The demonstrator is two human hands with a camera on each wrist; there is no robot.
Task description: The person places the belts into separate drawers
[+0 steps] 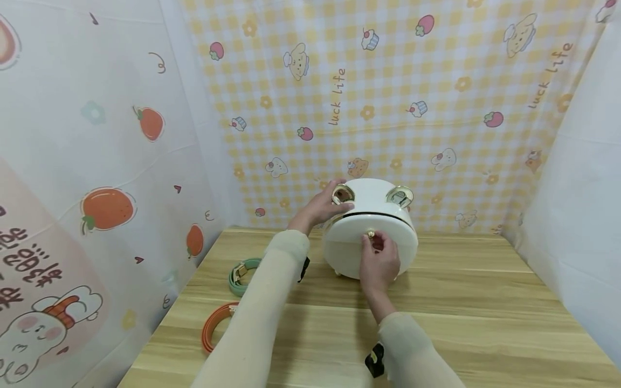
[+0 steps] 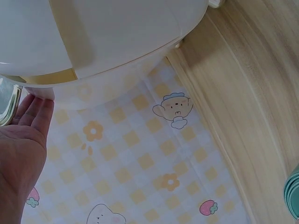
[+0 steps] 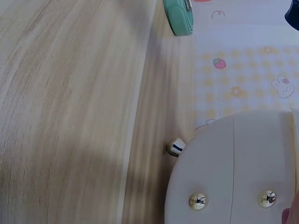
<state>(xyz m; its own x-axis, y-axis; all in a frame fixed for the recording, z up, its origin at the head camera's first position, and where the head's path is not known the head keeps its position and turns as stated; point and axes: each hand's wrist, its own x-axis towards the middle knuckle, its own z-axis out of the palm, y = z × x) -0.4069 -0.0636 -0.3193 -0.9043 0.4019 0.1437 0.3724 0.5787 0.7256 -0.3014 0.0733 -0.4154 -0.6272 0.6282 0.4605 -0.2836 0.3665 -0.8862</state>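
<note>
A white round-fronted box (image 1: 339, 245) with two gold-rimmed ears stands upright on small gold feet. My right hand (image 1: 380, 264) pinches the upper gold knob (image 1: 371, 234) on its front; in the right wrist view only a bit of this hand (image 3: 294, 212) shows at the edge. Two more gold knobs, one of them a lower knob (image 3: 198, 201), appear there. My left hand (image 1: 324, 207) holds the box's top around the left ear (image 1: 343, 194), thumb in front. From the left wrist view, this hand's fingers (image 2: 42, 112) touch the back. A dark line runs along the front panel's top edge.
A coiled green belt (image 1: 235, 280) lies on the wooden table (image 1: 466, 302) left of the box, with a coiled orange belt (image 1: 209, 328) nearer the front. Behind the box hangs a checked curtain (image 1: 388, 134); white cloth closes both sides.
</note>
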